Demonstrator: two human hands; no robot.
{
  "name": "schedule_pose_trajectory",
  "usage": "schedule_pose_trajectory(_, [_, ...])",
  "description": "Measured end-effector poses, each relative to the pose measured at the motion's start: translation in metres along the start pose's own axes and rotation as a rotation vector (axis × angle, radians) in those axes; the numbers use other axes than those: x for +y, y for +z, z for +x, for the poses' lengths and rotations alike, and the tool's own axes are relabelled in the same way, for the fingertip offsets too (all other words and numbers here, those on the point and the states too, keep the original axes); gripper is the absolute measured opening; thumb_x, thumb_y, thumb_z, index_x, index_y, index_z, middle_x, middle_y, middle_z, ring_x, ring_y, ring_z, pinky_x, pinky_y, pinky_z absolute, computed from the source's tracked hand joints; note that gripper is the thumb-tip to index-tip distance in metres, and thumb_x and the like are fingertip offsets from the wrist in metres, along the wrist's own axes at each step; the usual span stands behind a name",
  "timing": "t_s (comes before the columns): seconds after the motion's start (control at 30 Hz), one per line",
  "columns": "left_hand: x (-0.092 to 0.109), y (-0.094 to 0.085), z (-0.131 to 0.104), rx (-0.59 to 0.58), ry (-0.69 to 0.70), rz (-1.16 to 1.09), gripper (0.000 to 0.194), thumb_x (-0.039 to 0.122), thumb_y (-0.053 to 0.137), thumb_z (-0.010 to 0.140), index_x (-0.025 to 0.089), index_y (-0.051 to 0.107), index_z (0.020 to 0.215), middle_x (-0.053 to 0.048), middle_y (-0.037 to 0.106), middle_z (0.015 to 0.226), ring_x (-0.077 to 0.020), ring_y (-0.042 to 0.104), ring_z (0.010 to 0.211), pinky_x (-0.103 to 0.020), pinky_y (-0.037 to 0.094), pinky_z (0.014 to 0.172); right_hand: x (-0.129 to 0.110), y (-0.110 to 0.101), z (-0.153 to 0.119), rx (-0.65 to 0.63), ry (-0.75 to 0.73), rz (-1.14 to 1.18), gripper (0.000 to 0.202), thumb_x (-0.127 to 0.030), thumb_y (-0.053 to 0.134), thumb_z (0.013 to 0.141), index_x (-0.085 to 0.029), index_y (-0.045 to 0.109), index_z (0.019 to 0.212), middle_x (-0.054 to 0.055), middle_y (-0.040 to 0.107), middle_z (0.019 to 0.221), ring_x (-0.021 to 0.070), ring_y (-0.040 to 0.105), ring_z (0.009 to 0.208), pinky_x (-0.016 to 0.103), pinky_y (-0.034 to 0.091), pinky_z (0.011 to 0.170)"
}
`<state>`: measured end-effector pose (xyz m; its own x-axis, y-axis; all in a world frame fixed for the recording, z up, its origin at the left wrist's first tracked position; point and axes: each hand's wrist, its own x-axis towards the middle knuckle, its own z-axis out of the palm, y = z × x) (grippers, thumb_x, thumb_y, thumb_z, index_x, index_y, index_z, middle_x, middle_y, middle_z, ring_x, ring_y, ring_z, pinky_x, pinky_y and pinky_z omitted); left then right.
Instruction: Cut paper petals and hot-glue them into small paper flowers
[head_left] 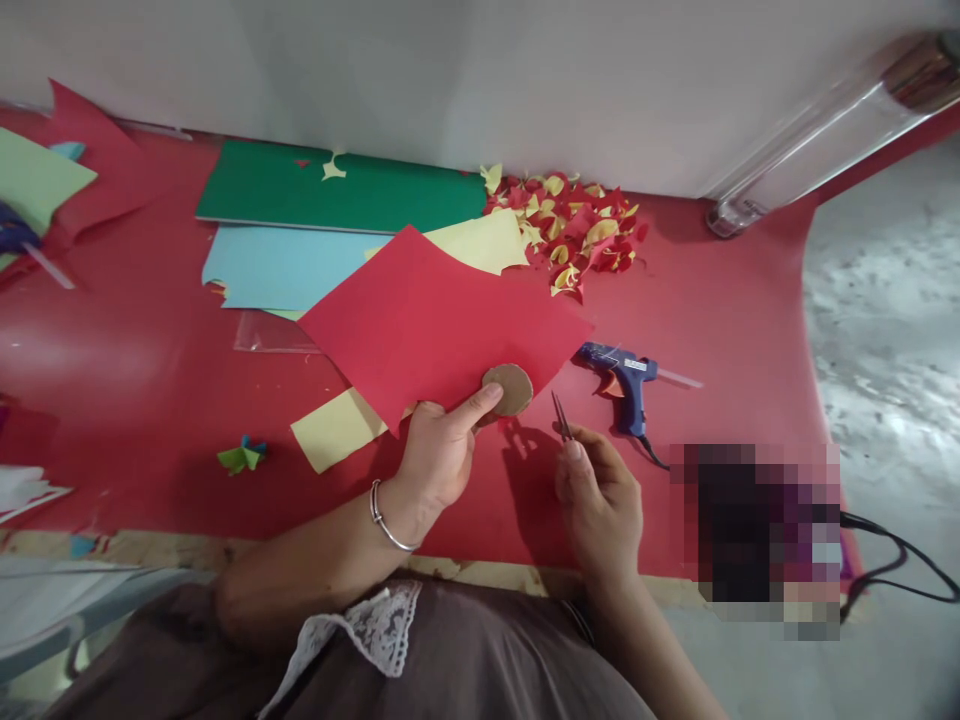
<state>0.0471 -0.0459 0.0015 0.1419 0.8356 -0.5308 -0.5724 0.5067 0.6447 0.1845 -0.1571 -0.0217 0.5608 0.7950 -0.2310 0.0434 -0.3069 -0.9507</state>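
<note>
Here's the red sheet (420,320), up over the counter (712,290) in front of me, a rough diamond with its longer axis running left to right. My left hand (442,455) is the nearer one — right on its lower edge, pinching it, with the thumb pressing the brown disc (516,388) against the sheet's lower right part. My right hand (604,500) is off to the sheet's lower right, closed around slim scissors (565,425), by the look of them; their loops hide in my grip. The tips point up towards the sheet's lower right edge, near but apart — that gap is what matters, I'd judge.

Now the count: one sheet in hand, one disc, one pair of scissors. Two glue guns: a near glue gun (630,385) just right of the red sheet, a far glue gun (15,232) well to its left, cut off by the view. Beyond the sheet, one green board (405,195) and one light blue sheet (274,270). One heap of scraps (577,225) beyond its right corner, too tangled to number.
</note>
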Motion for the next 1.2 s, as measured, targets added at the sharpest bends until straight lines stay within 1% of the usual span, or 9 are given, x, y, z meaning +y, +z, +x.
schedule_pose_trajectory(0.13, [-0.005,-0.002,-0.002,-0.006,-0.009,0.118,0.033,0.038,0.1,0.067,0.015,0.086,0.087,-0.01,0.085,0.102,-0.0235,0.079,0.099,-0.037,0.058,0.103,-0.009,0.012,-0.006,-0.069,0.123,0.164,0.043,-0.062,0.073,0.094,-0.022,0.071,0.11,-0.007,0.047,0.064,0.01,0.039,0.051,0.023,0.032,0.047])
schedule_pose_trajectory(0.3, [-0.01,-0.006,-0.005,-0.047,-0.058,0.162,0.033,0.042,0.098,0.072,0.013,0.086,0.083,-0.01,0.085,0.098,-0.0217,0.077,0.088,-0.036,0.059,0.095,-0.022,0.024,-0.005,-0.091,0.202,0.37,0.042,-0.062,0.081,0.086,-0.024,0.067,0.096,-0.009,0.038,0.06,0.0084,0.027,0.049,0.022,0.023,0.043])
schedule_pose_trajectory(0.43, [-0.011,-0.007,-0.009,-0.062,-0.077,0.154,0.033,0.041,0.099,0.071,0.014,0.087,0.086,-0.01,0.085,0.101,-0.0228,0.077,0.091,-0.037,0.059,0.098,-0.025,0.027,-0.004,-0.113,0.24,0.458,0.041,-0.059,0.084,0.084,-0.025,0.065,0.095,-0.011,0.032,0.06,0.0076,0.02,0.049,0.021,0.018,0.042])
schedule_pose_trajectory(0.63, [-0.011,-0.005,-0.013,-0.058,-0.141,0.101,0.03,0.039,0.101,0.068,0.017,0.088,0.083,-0.007,0.084,0.09,-0.0215,0.077,0.091,-0.035,0.059,0.099,-0.024,0.027,-0.005,-0.125,0.238,0.478,0.041,-0.06,0.081,0.087,-0.026,0.059,0.088,-0.01,0.028,0.062,0.0082,0.018,0.049,0.021,0.017,0.041])
schedule_pose_trajectory(0.73, [-0.013,-0.005,-0.013,-0.06,-0.142,0.076,0.028,0.038,0.101,0.068,0.018,0.089,0.084,-0.007,0.085,0.091,-0.0209,0.078,0.092,-0.035,0.059,0.1,-0.023,0.027,-0.005,-0.131,0.236,0.477,0.041,-0.06,0.081,0.087,-0.026,0.058,0.087,-0.01,0.029,0.061,0.0081,0.018,0.049,0.021,0.016,0.041])
schedule_pose_trajectory(0.93, [-0.01,-0.006,-0.015,-0.06,-0.107,0.141,0.032,0.04,0.098,0.073,0.015,0.089,0.09,-0.009,0.085,0.097,-0.0229,0.078,0.097,-0.037,0.059,0.102,-0.021,0.027,-0.005,-0.105,0.267,0.527,0.041,-0.057,0.086,0.085,-0.024,0.062,0.087,-0.011,0.031,0.061,0.0062,0.02,0.049,0.02,0.017,0.042])
schedule_pose_trajectory(1.0, [-0.007,-0.005,-0.016,-0.05,-0.091,0.187,0.03,0.039,0.098,0.071,0.016,0.088,0.086,-0.008,0.085,0.097,-0.0225,0.078,0.095,-0.036,0.06,0.1,-0.022,0.027,-0.005,-0.09,0.252,0.513,0.041,-0.057,0.086,0.084,-0.023,0.064,0.088,-0.011,0.031,0.06,0.0065,0.02,0.049,0.021,0.017,0.042])
schedule_pose_trajectory(1.13, [0.002,-0.003,-0.017,-0.027,-0.064,0.333,0.028,0.039,0.099,0.068,0.016,0.082,0.067,-0.006,0.085,0.091,-0.0228,0.078,0.089,-0.035,0.062,0.094,-0.023,0.026,-0.006,-0.08,0.231,0.469,0.043,-0.059,0.087,0.083,-0.023,0.065,0.09,-0.01,0.032,0.06,0.0071,0.021,0.05,0.021,0.018,0.042])
schedule_pose_trajectory(1.2, [0.004,-0.003,-0.017,-0.031,-0.026,0.374,0.026,0.039,0.097,0.072,0.017,0.083,0.07,-0.005,0.086,0.094,-0.0233,0.079,0.091,-0.035,0.063,0.094,-0.023,0.025,-0.006,-0.08,0.228,0.452,0.043,-0.06,0.086,0.084,-0.023,0.065,0.09,-0.01,0.032,0.06,0.0071,0.023,0.05,0.021,0.019,0.042])
